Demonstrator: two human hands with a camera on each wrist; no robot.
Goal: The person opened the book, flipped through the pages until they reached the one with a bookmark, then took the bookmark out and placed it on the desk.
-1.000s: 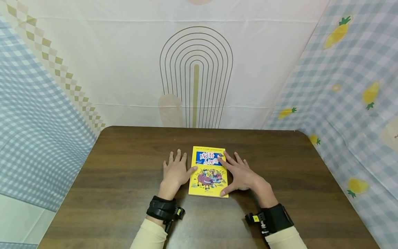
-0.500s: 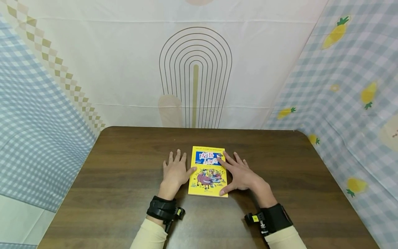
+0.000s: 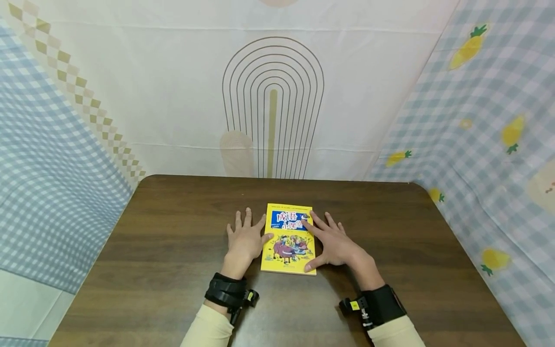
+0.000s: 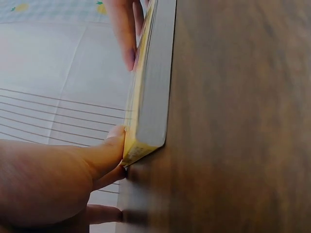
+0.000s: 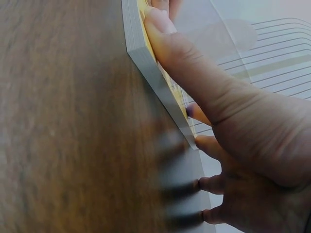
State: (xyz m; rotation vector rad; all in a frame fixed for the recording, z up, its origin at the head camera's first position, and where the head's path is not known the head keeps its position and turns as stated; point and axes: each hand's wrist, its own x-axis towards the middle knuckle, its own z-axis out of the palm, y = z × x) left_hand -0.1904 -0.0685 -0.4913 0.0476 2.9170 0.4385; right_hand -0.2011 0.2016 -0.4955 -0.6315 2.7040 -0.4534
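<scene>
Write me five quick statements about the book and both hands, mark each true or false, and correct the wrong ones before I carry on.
1. The yellow rectangular paperback book lies flat on the brown wood-grain table. True.
2. The book is open at its pages. False: it is closed, with its illustrated front facing up.
3. The left hand has its thumb on the book. True.
4. The right hand touches only the table. False: its thumb and index finger are on the book.
5. Arched lines are printed on the white fabric backdrop beyond the table. True.
</scene>
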